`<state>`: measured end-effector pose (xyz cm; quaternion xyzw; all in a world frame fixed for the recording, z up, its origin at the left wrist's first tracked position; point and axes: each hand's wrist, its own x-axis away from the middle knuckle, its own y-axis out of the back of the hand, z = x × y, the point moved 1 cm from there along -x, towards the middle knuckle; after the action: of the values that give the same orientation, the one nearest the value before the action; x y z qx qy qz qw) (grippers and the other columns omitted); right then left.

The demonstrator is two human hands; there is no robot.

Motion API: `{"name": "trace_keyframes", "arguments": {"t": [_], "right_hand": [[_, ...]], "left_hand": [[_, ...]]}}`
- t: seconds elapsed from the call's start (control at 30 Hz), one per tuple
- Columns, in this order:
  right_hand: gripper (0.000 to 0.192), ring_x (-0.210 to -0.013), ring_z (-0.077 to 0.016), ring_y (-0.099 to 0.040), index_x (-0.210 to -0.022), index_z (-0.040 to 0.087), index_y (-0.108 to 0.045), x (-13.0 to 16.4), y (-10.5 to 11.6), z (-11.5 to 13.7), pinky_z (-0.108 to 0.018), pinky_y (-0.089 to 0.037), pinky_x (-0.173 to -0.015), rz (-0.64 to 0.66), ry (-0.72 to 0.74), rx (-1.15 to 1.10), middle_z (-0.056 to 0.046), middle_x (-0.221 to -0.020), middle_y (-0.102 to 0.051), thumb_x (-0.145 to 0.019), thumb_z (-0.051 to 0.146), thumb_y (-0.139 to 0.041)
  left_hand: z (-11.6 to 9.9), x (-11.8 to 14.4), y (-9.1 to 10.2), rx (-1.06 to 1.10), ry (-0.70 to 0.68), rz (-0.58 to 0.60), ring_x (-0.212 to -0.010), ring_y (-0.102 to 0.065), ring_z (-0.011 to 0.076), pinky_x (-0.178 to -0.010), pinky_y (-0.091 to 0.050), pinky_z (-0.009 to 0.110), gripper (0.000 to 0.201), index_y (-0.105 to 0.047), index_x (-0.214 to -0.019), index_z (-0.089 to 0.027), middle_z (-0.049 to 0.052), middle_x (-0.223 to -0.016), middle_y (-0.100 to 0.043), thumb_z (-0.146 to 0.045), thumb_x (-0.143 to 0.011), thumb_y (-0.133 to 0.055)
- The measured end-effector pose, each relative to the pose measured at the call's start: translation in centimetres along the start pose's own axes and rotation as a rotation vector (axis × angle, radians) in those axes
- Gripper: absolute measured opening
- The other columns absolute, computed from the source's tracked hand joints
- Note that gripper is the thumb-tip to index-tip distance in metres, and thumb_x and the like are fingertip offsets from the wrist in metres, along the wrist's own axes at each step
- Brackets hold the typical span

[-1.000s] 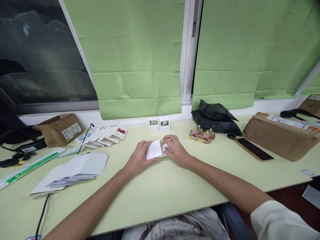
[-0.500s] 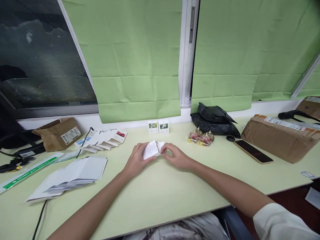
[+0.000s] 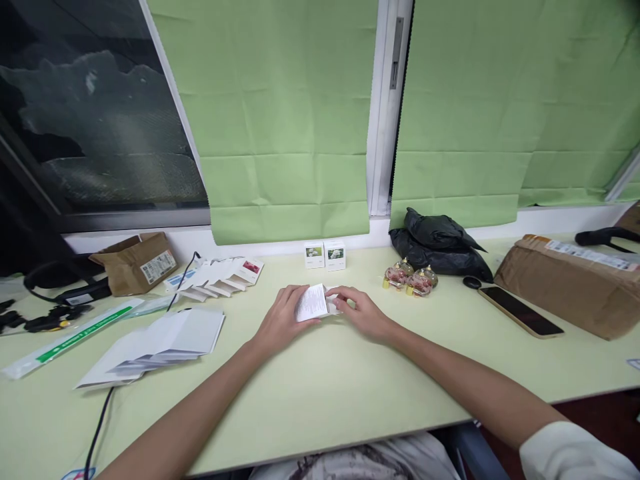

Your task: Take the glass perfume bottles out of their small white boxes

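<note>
A small white cardboard box (image 3: 312, 303) with fine print on its facing side is tilted just above the table, between both hands. My left hand (image 3: 286, 315) is closed around its left side, thumb along the lower edge. The fingers of my right hand (image 3: 361, 311) are bent at the box's open right end, pinching at a white flap there; what lies inside the box is hidden. Behind them, two small white boxes (image 3: 325, 256) with flower pictures stand side by side against the wall.
Flattened white cartons (image 3: 220, 277) and folded white sheets (image 3: 160, 343) lie at left, near an opened brown box (image 3: 135, 263). On the right are small glass bottles (image 3: 410, 277) with gold parts, black plastic bags (image 3: 440, 243), a phone (image 3: 520, 312) and a brown carton (image 3: 565, 283).
The right fingers have moved further over the box's open end. The box has turned slightly, and the whole view has shifted a little to the left.
</note>
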<state>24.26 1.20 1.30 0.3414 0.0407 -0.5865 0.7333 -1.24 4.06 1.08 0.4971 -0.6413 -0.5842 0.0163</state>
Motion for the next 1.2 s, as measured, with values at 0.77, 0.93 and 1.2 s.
{"name": "trace_keyframes", "arguments": {"t": [0.77,0.93,1.2], "right_hand": [[0.039,-0.097,-0.0238,-0.055,-0.132,0.029,-0.064,-0.3,-0.4,-0.9,-0.038,-0.044,-0.088,0.026,0.142,0.199,-0.004,-0.101,-0.065,-0.094,0.027,-0.071],[0.023,-0.093,-0.0242,-0.05,-0.113,0.029,-0.076,-0.3,-1.2,-1.1,-0.039,-0.041,-0.086,-0.033,0.109,0.297,-0.004,-0.092,-0.056,-0.091,0.022,-0.072],[0.016,-0.091,-0.0247,-0.049,-0.108,0.029,-0.078,-0.7,-0.7,-1.7,-0.041,-0.039,-0.086,-0.052,0.053,0.259,-0.003,-0.084,-0.054,-0.096,0.036,-0.07]], "left_hand": [[-0.5,0.3,-0.1,-0.033,-0.082,0.016,-0.133,-0.05,0.0344,-0.107,-0.05,0.053,0.08,-0.039,-0.153,-0.033,0.011,-0.141,-0.055,-0.048,-0.086,-0.081],[-1.4,0.5,-0.3,-0.003,-0.092,0.011,-0.132,-0.052,0.0341,-0.106,-0.051,0.052,0.08,-0.041,-0.152,-0.033,0.011,-0.14,-0.055,-0.05,-0.085,-0.081],[-1.3,0.0,0.0,-0.002,-0.069,0.033,-0.131,-0.053,0.0336,-0.104,-0.052,0.051,0.08,-0.043,-0.151,-0.034,0.01,-0.139,-0.057,-0.049,-0.083,-0.083]]}}
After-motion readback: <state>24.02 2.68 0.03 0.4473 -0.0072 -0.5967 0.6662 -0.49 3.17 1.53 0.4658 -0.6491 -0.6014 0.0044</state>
